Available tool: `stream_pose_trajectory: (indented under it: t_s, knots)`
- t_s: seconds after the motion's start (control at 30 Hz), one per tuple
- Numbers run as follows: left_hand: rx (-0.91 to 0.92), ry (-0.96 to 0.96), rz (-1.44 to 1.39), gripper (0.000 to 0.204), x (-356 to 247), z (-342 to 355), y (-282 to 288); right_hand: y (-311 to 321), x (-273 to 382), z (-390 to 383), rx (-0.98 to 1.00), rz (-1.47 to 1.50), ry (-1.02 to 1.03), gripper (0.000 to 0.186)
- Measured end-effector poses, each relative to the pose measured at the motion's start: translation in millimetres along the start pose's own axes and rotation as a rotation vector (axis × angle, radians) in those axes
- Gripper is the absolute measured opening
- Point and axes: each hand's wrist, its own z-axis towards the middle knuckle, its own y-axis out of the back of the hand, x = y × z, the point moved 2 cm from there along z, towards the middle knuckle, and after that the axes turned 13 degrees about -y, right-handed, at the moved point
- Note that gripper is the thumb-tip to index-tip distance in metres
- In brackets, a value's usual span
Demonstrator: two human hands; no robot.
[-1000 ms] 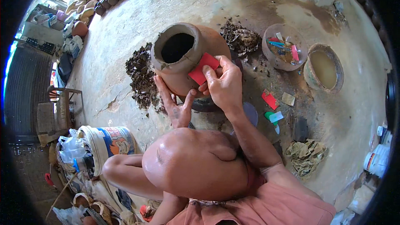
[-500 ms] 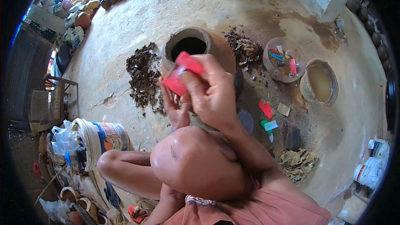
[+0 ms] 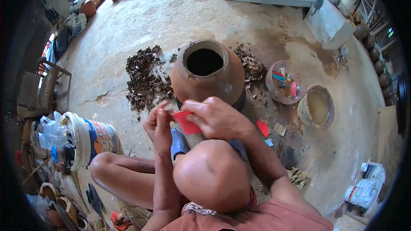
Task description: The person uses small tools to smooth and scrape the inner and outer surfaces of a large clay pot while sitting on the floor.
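A round brown clay pot [image 3: 207, 86] with a wide dark mouth stands upright on the floor in front of me. Between the pot and my knees, my right hand [image 3: 220, 119] grips a flat red scraper [image 3: 188, 122], its free edge turned toward the left. Close by that edge is my left hand [image 3: 158, 124], its fingers curled and pinched together; whether a bit of clay sits in them is too small to tell. Neither hand touches the pot's rim.
Dark clay shavings [image 3: 145, 79] lie left of the pot, with another heap [image 3: 250, 66] at its right. A clear tub of tools [image 3: 275, 93] and a bucket of cloudy water [image 3: 319, 107] stand to the right. At left is a white bucket [image 3: 79, 145].
Both hands have come down from in front of the pot's rim to above my knees, the red scraper still in my right. My view has shifted, and more of the pot shows.
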Motion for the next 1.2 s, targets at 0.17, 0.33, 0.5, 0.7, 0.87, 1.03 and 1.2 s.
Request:
stream_pose_trajectory:
  t_s: [0.17, 0.33, 0.5, 0.7, 0.87, 1.03, 1.2]
  knots:
    - [-0.302, 0.283, 0.206, 0.051, 39.9, 32.2, 55.0, 74.7, -12.6, -61.6, -0.544, 0.085, -0.382, 0.017]
    - [-0.179, 0.192, 0.723, 0.064, 73.3, 25.5, 85.7, 102.2, -95.3, -131.9, -0.935, 0.282, -0.52, 0.021]
    - [0.047, 0.104, 0.398, 0.078, 56.4, 36.4, 8.5, 55.8, -213.5, -222.4, -0.961, 0.191, -0.994, 0.019]
    - [0.302, -0.096, 0.405, 0.126, 43.5, 55.7, -19.2, -19.4, -274.7, -273.1, -1.121, 0.209, -0.926, 0.018]
    - [0.313, -0.121, 0.357, 0.129, 26.5, 75.1, -49.9, 109.1, -149.1, -236.9, -1.369, 0.101, -0.814, 0.024]
    - [0.277, -0.155, 0.359, 0.119, 30.1, 79.3, -63.6, 161.1, 0.0, -116.0, -1.345, -0.096, -0.499, 0.027]
    - [0.251, -0.105, 0.469, 0.096, 33.8, 79.9, -67.0, 110.5, 29.2, 15.3, -0.799, -0.203, -0.4, 0.025]
